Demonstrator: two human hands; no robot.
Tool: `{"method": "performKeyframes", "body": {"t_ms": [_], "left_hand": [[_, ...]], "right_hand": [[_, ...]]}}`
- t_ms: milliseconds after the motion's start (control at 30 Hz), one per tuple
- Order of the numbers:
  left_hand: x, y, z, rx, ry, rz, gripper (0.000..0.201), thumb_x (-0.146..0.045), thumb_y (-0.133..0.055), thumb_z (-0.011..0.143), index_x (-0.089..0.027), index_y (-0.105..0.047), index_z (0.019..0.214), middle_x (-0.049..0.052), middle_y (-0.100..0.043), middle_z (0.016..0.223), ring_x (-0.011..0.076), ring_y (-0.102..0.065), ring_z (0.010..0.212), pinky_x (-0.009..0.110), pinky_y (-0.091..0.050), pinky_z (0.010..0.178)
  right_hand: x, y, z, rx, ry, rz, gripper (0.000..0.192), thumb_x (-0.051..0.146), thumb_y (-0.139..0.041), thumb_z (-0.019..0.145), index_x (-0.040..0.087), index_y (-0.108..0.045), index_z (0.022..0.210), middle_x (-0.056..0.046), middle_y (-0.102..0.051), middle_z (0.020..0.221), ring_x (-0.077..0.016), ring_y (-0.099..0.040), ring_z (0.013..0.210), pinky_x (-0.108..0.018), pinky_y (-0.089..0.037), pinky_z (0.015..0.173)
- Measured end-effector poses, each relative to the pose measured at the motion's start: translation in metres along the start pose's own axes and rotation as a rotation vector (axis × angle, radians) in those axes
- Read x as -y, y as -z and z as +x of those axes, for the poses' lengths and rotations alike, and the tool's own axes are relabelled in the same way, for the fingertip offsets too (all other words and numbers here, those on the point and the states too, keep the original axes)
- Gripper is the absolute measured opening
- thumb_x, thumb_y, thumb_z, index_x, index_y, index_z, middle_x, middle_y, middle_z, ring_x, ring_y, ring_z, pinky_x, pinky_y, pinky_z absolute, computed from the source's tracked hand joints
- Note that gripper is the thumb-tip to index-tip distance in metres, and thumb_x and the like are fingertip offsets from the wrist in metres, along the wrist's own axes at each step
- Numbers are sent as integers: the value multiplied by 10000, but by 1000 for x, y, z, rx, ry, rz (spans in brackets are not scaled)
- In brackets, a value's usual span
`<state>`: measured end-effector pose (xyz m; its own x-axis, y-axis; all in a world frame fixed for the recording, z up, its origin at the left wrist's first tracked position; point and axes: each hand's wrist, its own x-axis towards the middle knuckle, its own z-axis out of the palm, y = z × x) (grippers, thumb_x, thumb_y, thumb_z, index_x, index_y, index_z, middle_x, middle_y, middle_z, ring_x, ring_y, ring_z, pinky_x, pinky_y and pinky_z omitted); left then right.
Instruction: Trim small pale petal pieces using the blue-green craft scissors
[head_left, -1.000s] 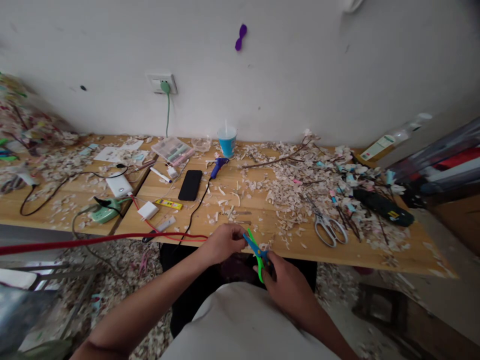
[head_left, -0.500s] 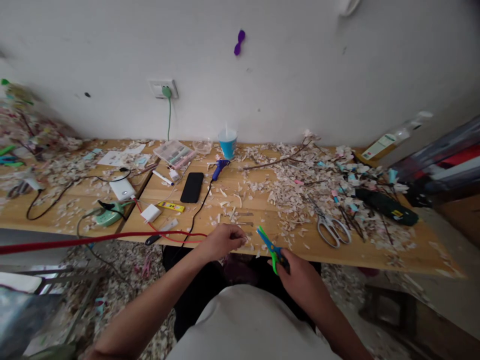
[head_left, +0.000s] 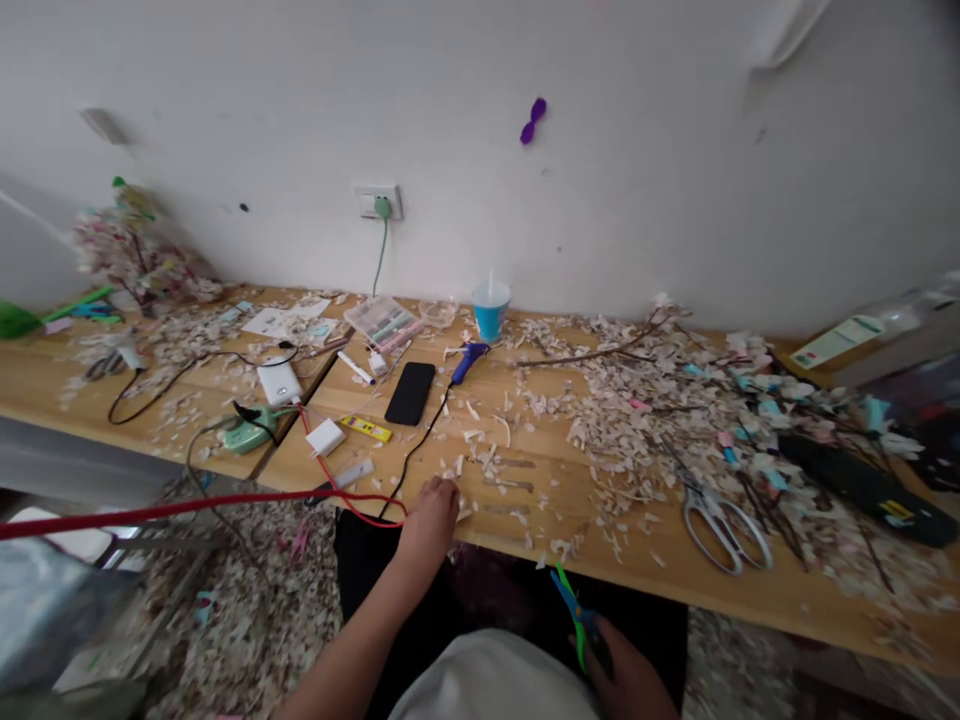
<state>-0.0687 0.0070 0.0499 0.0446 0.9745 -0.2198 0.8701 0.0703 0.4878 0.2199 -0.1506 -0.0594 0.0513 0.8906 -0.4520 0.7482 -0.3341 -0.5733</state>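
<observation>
My left hand (head_left: 430, 525) rests at the front edge of the wooden table, fingers curled down and together beside pale scraps. What they hold, if anything, is hidden. A red cord (head_left: 386, 497) runs just left of its fingers. My right hand (head_left: 628, 668) is closed round the handles of a pair of green and blue scissors (head_left: 571, 603), held in front of the table edge over my lap. The blades are slightly apart and point up and away, near a few white petals (head_left: 562, 548) at the edge.
Grey-handled scissors (head_left: 724, 525) lie right, before a heap of petals and twigs (head_left: 637, 390). A black phone (head_left: 410, 393), a blue glue gun (head_left: 469, 362) and a blue cup (head_left: 491, 318) are further back. White power bank (head_left: 279, 380) and cables lie left.
My left hand has shifted left along the table edge, toward the red cord. My right hand has drawn the scissors back toward my body. The view has turned a little left.
</observation>
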Motion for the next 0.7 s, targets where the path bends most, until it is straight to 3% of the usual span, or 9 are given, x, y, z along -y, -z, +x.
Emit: {"method": "performKeyframes", "body": {"t_ms": [133,267,400,467,533,633,700], "left_hand": [[3,-10,6,58,-36,-22,205,-153,-435,910,-170,-631,853,103,-614,967,213,-577,956,303,-433,837],[11,-8,6,61,-84,76,220,-57,-447,854,-176,-631,839,96,-598,973,218,-561,976,298,-433,844],[13,-2,8,5,-63,76,313,-65,-404,874,-185,-636,1047,98,-582,994,224,-563,998,315,-441,868],[8,-3,14,-127,-31,16,346,-133,-393,912,-183,-584,1196,120,-556,1083,226,-557,1038,336,-436,917],[2,-6,28,-336,2,-52,388,-207,-416,926,-173,-508,1301,152,-481,1241,242,-501,1164,367,-396,1002],[-1,-6,63,-612,84,-72,457,-245,-464,903,-155,-444,1351,181,-344,1415,289,-319,1351,441,-295,1098],[6,2,92,-697,184,-41,507,-254,-483,888,-134,-407,1375,195,-301,1465,314,-246,1393,475,-247,1119]], "right_hand": [[-4,0,4,4,37,-34,425,411,-435,827,191,-647,1122,-136,-688,1159,-268,-650,1074,-359,-484,934],[0,7,6,-37,98,-29,390,398,-454,840,202,-642,1119,-122,-681,1179,-258,-640,1087,-364,-464,961],[-18,3,7,-64,122,-49,370,421,-454,848,214,-651,1083,-109,-698,1136,-266,-652,1060,-379,-485,941],[-35,-4,7,-109,137,-88,357,412,-458,827,217,-666,1043,-120,-702,1121,-288,-649,1064,-404,-482,956],[-51,-12,9,-127,163,-130,341,392,-464,807,223,-678,1012,-127,-706,1106,-308,-645,1066,-430,-474,972],[-66,-20,15,-119,176,-156,347,385,-446,816,224,-686,1007,-129,-703,1111,-315,-638,1079,-445,-466,989],[-70,-22,20,-114,174,-163,364,385,-427,829,223,-684,1028,-127,-697,1129,-313,-640,1078,-450,-473,984]]}}
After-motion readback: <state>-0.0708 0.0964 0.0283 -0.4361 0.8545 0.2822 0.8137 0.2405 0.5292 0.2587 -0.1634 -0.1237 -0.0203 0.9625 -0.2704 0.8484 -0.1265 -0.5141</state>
